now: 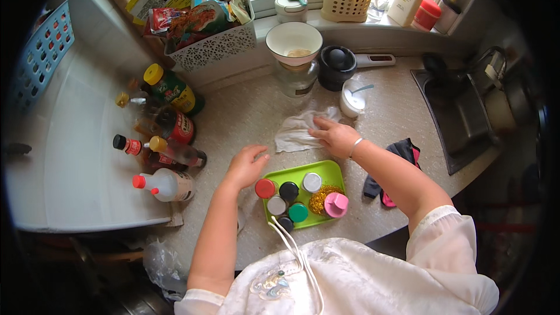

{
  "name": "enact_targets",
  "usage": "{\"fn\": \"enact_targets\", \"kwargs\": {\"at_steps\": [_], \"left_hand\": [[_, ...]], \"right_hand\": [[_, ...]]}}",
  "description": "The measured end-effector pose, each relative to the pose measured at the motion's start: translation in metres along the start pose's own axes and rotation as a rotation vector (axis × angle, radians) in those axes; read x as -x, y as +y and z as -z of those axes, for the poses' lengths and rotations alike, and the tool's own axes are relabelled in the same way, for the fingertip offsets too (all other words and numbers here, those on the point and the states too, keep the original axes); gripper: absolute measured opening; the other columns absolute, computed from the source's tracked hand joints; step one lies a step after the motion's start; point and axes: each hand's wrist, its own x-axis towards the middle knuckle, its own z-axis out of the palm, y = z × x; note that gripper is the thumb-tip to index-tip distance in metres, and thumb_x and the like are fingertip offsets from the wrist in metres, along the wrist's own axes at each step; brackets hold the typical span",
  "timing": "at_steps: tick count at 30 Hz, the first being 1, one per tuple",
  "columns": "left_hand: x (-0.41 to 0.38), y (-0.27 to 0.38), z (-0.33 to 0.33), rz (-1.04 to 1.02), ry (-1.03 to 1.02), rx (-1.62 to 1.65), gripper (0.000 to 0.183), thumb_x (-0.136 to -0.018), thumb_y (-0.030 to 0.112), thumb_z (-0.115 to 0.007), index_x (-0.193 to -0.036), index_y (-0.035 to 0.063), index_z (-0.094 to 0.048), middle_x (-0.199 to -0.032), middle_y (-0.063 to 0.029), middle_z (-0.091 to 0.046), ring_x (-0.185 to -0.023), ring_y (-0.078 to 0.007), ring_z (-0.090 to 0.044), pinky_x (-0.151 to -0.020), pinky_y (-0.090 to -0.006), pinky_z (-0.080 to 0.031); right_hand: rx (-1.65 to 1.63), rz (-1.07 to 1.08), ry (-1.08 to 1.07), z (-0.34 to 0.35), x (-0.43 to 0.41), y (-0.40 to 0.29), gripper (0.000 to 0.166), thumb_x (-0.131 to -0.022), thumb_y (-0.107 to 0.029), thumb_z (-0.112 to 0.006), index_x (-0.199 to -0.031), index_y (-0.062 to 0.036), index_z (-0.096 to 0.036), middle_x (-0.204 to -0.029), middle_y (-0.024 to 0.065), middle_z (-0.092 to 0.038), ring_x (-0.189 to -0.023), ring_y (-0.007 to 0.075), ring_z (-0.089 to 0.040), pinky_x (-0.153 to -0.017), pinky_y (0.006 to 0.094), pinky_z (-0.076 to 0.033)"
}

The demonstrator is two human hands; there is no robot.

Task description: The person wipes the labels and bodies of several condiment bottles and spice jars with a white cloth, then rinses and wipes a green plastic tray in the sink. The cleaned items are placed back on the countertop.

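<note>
A crumpled white cloth point(299, 130) lies spread on the speckled countertop. My right hand point(337, 136) rests on its right part, fingers spread on top of the fabric; any fold under the palm is hidden. Just past the cloth is a small white bowl point(352, 104) of white powder with a spoon in it. My left hand point(247, 166) holds nothing, its fingers apart, near the far left corner of a lime-green tray point(284, 173). Several lidded jars stand on the tray, among them a green-capped jar point(298, 213) and a pink-lidded container point(336, 205) beside loose golden glitter-like bits point(321, 199).
Sauce bottles point(175, 124) and a white jug point(168, 185) line the left side. At the back are a glass jar point(295, 79) topped by a bowl point(294, 39) and a dark mortar point(337, 68). A sink point(459, 113) and a dark-and-pink cloth point(393, 170) lie to the right.
</note>
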Motion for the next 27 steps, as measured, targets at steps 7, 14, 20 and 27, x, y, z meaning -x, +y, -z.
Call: {"fn": "enact_targets", "kwargs": {"at_steps": [7, 14, 20, 27], "left_hand": [[0.048, 0.020, 0.014, -0.053, 0.198, 0.198, 0.024, -0.091, 0.013, -0.058, -0.111, 0.0012, -0.064, -0.109, -0.0093, -0.064, -0.100, -0.0188, -0.061, -0.086, -0.0294, -0.047], [0.104, 0.041, 0.001, -0.048, 0.369, 0.259, 0.020, -0.088, 0.008, -0.061, -0.107, 0.0019, -0.064, -0.103, -0.0095, -0.062, -0.091, -0.0198, -0.062, -0.076, -0.0301, -0.051], [0.124, 0.049, -0.016, -0.076, 0.431, 0.164, 0.027, -0.080, 0.005, -0.067, -0.107, 0.0040, -0.064, -0.104, -0.0093, -0.060, -0.095, -0.0223, -0.061, -0.077, -0.0330, -0.051], [0.111, 0.045, -0.020, -0.272, 0.455, -0.097, 0.035, -0.077, 0.010, -0.069, -0.112, 0.0077, -0.063, -0.107, -0.0106, -0.059, -0.098, -0.0293, -0.059, -0.086, -0.0377, -0.048]], "right_hand": [[-0.055, -0.219, 0.043, 0.010, 0.078, 0.002, 0.029, -0.086, -0.014, -0.056, -0.114, -0.0134, -0.064, -0.129, 0.0144, -0.055, -0.115, 0.0340, -0.054, -0.093, 0.0391, -0.048], [0.064, -0.223, 0.490, 0.026, 0.125, -0.034, 0.024, -0.078, -0.012, -0.064, -0.100, -0.0060, -0.065, -0.106, 0.0147, -0.062, -0.091, 0.0336, -0.062, -0.079, 0.0403, -0.051], [-0.359, -0.337, 0.516, 0.027, 0.134, -0.095, 0.023, -0.080, -0.011, -0.065, -0.103, -0.0055, -0.064, -0.099, 0.0163, -0.063, -0.089, 0.0344, -0.063, -0.077, 0.0387, -0.051], [-0.219, -0.394, 0.568, 0.007, 0.125, -0.082, 0.031, -0.079, -0.013, -0.066, -0.110, -0.0065, -0.063, -0.110, 0.0175, -0.060, -0.100, 0.0356, -0.059, -0.085, 0.0410, -0.049]]}}
